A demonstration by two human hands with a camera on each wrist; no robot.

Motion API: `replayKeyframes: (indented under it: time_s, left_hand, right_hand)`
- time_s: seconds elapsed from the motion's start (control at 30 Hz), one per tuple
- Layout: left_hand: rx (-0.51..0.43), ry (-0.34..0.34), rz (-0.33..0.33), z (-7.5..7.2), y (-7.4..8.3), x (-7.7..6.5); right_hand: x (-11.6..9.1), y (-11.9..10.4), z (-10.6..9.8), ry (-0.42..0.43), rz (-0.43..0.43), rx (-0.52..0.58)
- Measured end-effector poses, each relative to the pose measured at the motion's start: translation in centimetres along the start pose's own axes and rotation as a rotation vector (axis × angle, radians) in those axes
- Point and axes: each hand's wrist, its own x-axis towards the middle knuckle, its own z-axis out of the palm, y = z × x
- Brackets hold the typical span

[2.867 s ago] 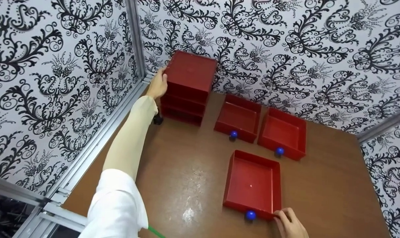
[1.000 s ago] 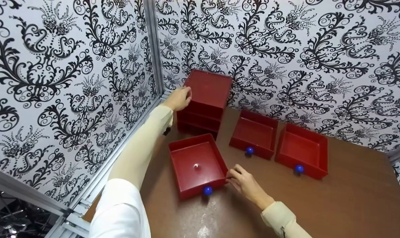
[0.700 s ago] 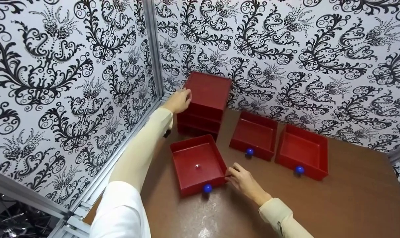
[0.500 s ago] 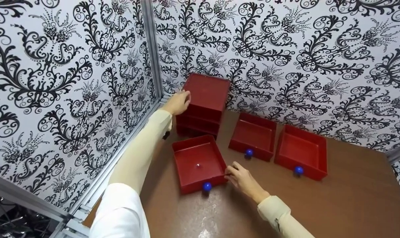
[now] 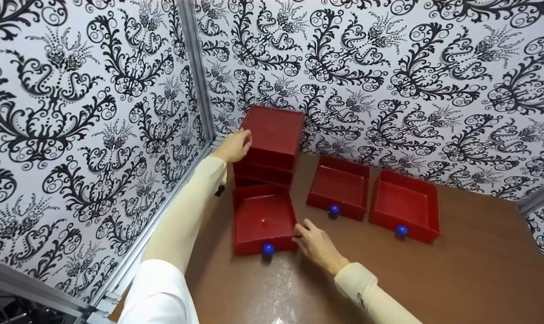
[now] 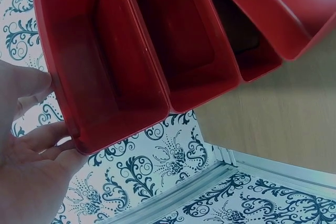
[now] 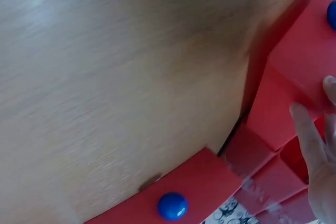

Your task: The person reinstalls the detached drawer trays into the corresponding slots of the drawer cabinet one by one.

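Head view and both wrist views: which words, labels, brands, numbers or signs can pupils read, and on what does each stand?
None can be read.
Red box-shaped cabinet, right wrist view: pale marks on its side, too blurred to tell whether they are lettering.
Red rectangular drawers, round blue knobs: no lettering visible.

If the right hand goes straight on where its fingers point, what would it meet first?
Probably the red drawer in front of the cabinet; the right hand touches its front corner; depth is unclear.

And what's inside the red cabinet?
In the cabinet, the upper two compartments show only red surfaces; the drawer partly hides the dark bottom compartment.
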Motion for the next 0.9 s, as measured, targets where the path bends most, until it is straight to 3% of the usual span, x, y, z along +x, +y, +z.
replayKeyframes:
  time_s: [0.23, 0.5, 0.7, 0.9]
  left_hand:
    - [0.003, -0.007, -0.013, 0.2, -0.1, -0.1]
    - [-0.01, -0.012, -0.005, 0.1, -0.1, 0.2]
    - [-0.003, 0.012, 0.009, 0.2, -0.1, 0.3]
    - [0.003, 0.008, 0.004, 0.0, -0.1, -0.1]
  right_hand:
    - [1.0, -1.9, 2.1, 0.047, 0.04, -0.171]
    - [3.2, -3.2, 2.7, 0.011, 0.141, -0.079]
    - [4.5, -2.6, 3.2, 0.013, 0.144, -0.057]
    - [5.4, -2.0, 4.1, -0.061, 0.188, -0.045]
